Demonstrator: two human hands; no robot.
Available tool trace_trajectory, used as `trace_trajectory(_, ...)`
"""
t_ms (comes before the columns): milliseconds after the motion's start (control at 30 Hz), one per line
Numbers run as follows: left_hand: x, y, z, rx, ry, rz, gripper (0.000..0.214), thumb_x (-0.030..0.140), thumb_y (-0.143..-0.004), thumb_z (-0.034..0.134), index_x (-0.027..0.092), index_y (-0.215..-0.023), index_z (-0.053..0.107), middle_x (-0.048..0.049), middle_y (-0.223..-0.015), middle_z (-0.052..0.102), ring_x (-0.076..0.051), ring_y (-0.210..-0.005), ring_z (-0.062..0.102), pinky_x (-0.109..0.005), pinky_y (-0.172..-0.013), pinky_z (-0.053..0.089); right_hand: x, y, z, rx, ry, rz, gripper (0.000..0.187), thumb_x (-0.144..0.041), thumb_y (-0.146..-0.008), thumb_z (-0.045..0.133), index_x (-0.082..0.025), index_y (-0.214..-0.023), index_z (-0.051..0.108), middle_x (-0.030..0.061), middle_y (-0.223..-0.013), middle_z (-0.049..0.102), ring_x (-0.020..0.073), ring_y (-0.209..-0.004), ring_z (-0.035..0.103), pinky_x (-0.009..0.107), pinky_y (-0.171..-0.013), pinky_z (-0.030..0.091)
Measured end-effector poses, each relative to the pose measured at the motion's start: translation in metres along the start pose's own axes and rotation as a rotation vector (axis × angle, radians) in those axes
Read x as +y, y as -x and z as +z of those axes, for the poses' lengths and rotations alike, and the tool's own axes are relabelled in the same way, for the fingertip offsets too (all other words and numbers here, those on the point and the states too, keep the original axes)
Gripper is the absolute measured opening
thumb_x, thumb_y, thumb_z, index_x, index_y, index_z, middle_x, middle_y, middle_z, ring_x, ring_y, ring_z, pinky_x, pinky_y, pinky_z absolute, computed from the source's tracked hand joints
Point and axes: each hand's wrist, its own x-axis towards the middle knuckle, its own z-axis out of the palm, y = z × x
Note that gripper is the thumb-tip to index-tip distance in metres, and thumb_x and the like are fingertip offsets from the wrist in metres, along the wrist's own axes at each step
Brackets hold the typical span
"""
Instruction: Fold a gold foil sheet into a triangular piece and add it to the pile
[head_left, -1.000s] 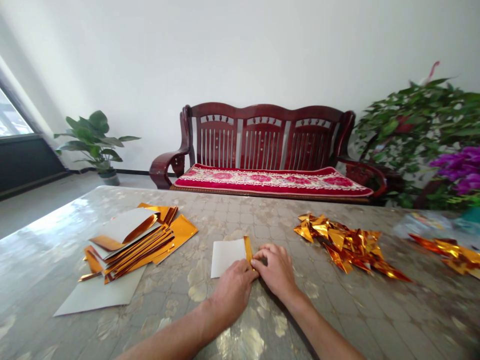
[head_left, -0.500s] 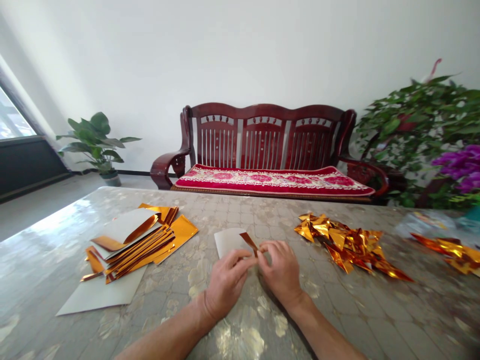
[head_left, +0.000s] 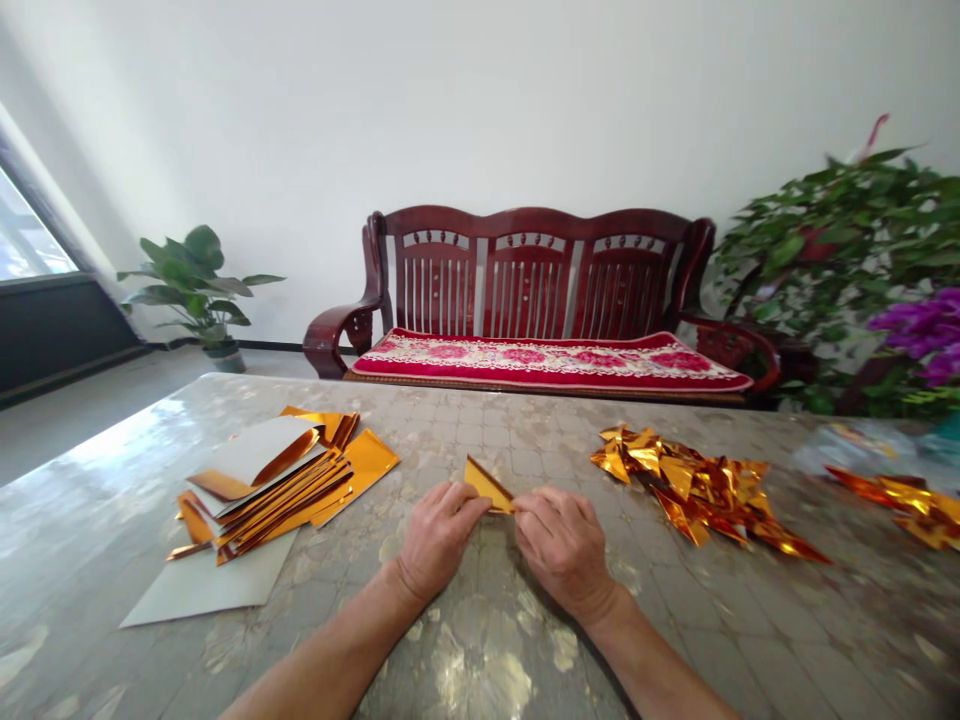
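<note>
Hands together, mid-counter, and it's tight work: the left hand [head_left: 439, 540] and the right hand [head_left: 562, 550] come in from either side, fingertips [head_left: 471, 503] pinching a small gold metallic foil triangle [head_left: 486, 487] between them, its point tipping up and away toward the far side. Risk right there: that foil looks thin and slick, so a slackened pinch could let it spring open, and too hard a squeeze could crease it off line or tear it at the point. Just left, a loose stack of gold foil strips and white card [head_left: 262, 485] sits near the left hand. It's fanned and slippery, so a stray wrist could slide it across the glossy counter [head_left: 97, 480]. Out right, a heap of folded gold foil triangles [head_left: 697, 490] lies well apart from the right hand. Against the earlier frame, big change at the centre: the white card sheet behind the hands no longer shows, and the thin brown-gold strip has given way to a broad gold triangular face. Beyond the counter, a dark red wooden sofa [head_left: 525, 290] stands against the wall.
</note>
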Motion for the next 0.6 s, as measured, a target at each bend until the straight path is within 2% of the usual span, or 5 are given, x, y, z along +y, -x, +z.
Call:
trace_trajectory(200, -0.004, 0.006, 0.0, 0.101, 0.149, 0.051, 0.029, 0.016, -0.098, 0.046, 0.025, -0.118, 0.065, -0.006, -0.105, 0.067, -0.015, -0.094, 0.06, -0.028, -0.084, 0.049, 0.004, 0.006, -0.006, -0.05, -0.026, 0.066, 0.018, -0.021, -0.095, 0.055, -0.03, -0.087, 0.068, -0.0033, -0.104, 0.075, 0.0183, -0.105, 0.06, 0.036, -0.095, 0.032)
trace_trajectory(333, -0.002, 0.004, 0.001, 0.098, 0.13, 0.017, 0.028, 0.017, -0.098, 0.047, 0.024, -0.116, 0.067, -0.0061, -0.106, 0.067, -0.015, -0.096, 0.059, -0.028, -0.086, 0.049, 0.006, 0.006, -0.005, -0.032, -0.024, 0.047, 0.018, -0.019, -0.095, 0.054, -0.029, -0.088, 0.068, -0.0025, -0.104, 0.074, 0.0185, -0.107, 0.059, 0.036, -0.095, 0.033)
trace_trajectory(467, 0.003, 0.0, 0.002, -0.053, -0.022, -0.118, 0.023, 0.027, -0.098, 0.05, 0.028, -0.104, 0.072, -0.0043, -0.1, 0.066, -0.017, -0.089, 0.057, -0.029, -0.08, 0.047, 0.01, 0.005, 0.005, -0.126, -0.002, 0.062, 0.021, -0.018, -0.096, 0.05, -0.024, -0.084, 0.067, 0.0025, -0.09, 0.072, 0.0193, -0.098, 0.058, 0.035, -0.088, 0.035)
trace_trajectory(600, 0.003, -0.001, 0.001, -0.226, -0.045, -0.174, 0.022, 0.032, -0.097, 0.053, 0.028, -0.091, 0.074, -0.0023, -0.089, 0.065, -0.017, -0.084, 0.053, -0.027, -0.074, 0.043, 0.014, 0.006, 0.012, -0.24, -0.013, 0.101, 0.021, -0.018, -0.094, 0.053, -0.022, -0.076, 0.063, 0.0022, -0.075, 0.066, 0.0197, -0.084, 0.054, 0.035, -0.079, 0.034)
